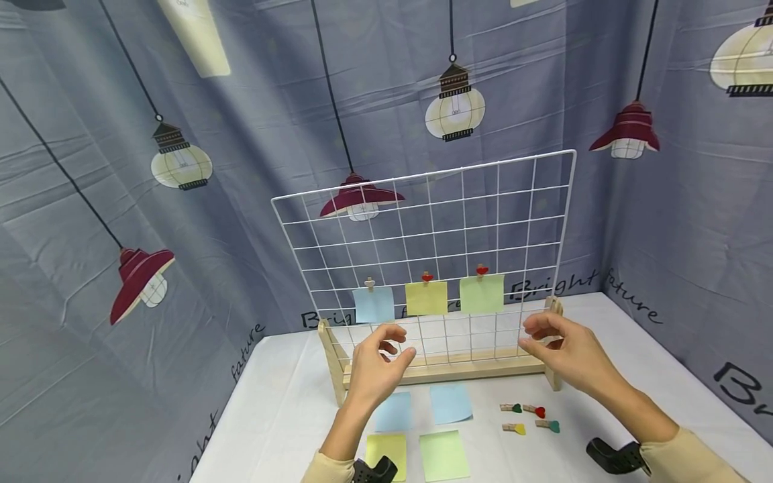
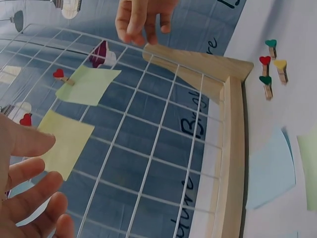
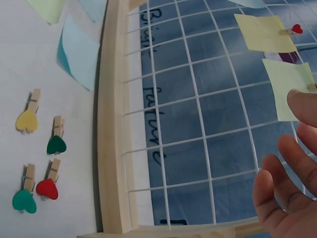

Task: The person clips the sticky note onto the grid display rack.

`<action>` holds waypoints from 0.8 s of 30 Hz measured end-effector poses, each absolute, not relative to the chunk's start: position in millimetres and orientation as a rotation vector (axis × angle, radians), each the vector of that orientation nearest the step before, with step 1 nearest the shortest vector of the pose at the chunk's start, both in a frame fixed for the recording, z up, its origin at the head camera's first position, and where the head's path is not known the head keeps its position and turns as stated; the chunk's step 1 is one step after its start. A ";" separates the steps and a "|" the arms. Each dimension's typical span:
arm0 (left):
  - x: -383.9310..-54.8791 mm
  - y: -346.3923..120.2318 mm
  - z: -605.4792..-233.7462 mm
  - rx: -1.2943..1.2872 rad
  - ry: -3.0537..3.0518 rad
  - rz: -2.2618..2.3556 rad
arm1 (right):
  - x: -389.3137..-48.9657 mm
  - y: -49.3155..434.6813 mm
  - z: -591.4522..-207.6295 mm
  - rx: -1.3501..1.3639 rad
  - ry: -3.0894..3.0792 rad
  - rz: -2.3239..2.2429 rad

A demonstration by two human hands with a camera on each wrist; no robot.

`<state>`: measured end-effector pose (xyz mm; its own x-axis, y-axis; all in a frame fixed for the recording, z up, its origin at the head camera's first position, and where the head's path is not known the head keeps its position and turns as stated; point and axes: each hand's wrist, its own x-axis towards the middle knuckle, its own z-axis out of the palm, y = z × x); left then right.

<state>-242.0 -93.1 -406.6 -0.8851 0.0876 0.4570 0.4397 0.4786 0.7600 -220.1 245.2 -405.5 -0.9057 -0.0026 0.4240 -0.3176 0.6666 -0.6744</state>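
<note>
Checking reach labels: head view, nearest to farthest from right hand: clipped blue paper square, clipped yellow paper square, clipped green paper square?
1. Clipped green paper square: row's right end, nearest the right hand.
2. Clipped yellow paper square: row's middle.
3. Clipped blue paper square: row's left end.

Grey-blue curtain, creased, fills bkgd. Printed on it: 3 red lamps (L side, ctr, upper R), 3 cream lanterns (upper L, top ctr, top R corner) & black lettering, e.g. "Bright", lower down. White table, btm ctr.
</note>
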 end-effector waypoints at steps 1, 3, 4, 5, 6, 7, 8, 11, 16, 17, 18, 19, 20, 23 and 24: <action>-241.1 -95.7 -407.0 -0.441 -2.381 -1.369 | -219.9 246.0 -406.9 0.255 -2.498 1.108; -239.5 -100.9 -407.9 -0.445 -2.391 -1.373 | -219.2 247.5 -409.5 0.254 -2.509 1.102; -238.7 -103.4 -408.2 -0.448 -2.395 -1.378 | -218.7 248.3 -410.8 0.250 -2.513 1.103; -238.0 -106.0 -408.6 -0.453 -2.397 -1.385 | -218.2 249.2 -412.0 0.245 -2.518 1.102; -237.3 -108.6 -408.9 -0.459 -2.399 -1.392 | -217.6 250.2 -413.1 0.239 -2.525 1.100; -236.6 -111.2 -409.4 -0.463 -2.400 -1.402 | -217.0 251.3 -414.3 0.234 -2.532 1.102; -236.0 -113.8 -410.2 -0.469 -2.400 -1.412 | -216.5 252.3 -415.4 0.227 -2.537 1.103; -233.5 -120.9 -412.3 -0.470 -2.418 -1.419 | -215.0 255.6 -418.1 0.214 -2.558 1.093; -228.1 -132.0 -415.7 -0.439 -2.454 -1.402 | -213.4 262.4 -422.3 0.218 -2.566 1.069; -227.4 -134.0 -416.2 -0.428 -2.456 -1.404 | -213.2 263.9 -423.2 0.220 -2.562 1.066; -226.9 -136.1 -417.1 -0.417 -2.460 -1.401 | -213.1 265.2 -424.3 0.222 -2.559 1.063; -226.7 -138.1 -417.9 -0.405 -2.463 -1.399 | -212.8 266.6 -425.3 0.223 -2.554 1.065; -226.5 -140.1 -418.9 -0.395 -2.465 -1.399 | -212.5 267.9 -426.4 0.224 -2.553 1.067; -225.9 -145.9 -421.8 -0.374 -2.467 -1.392 | -211.4 272.0 -430.6 0.220 -2.548 1.075; -225.8 -148.0 -422.7 -0.373 -2.467 -1.385 | -210.9 273.4 -432.0 0.219 -2.546 1.082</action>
<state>-225.8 -148.0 -422.7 -0.9254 0.0832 0.3698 0.3590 0.5053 0.7848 -210.9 273.4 -432.0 -0.9214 -0.0001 0.3886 -0.2799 0.6939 -0.6634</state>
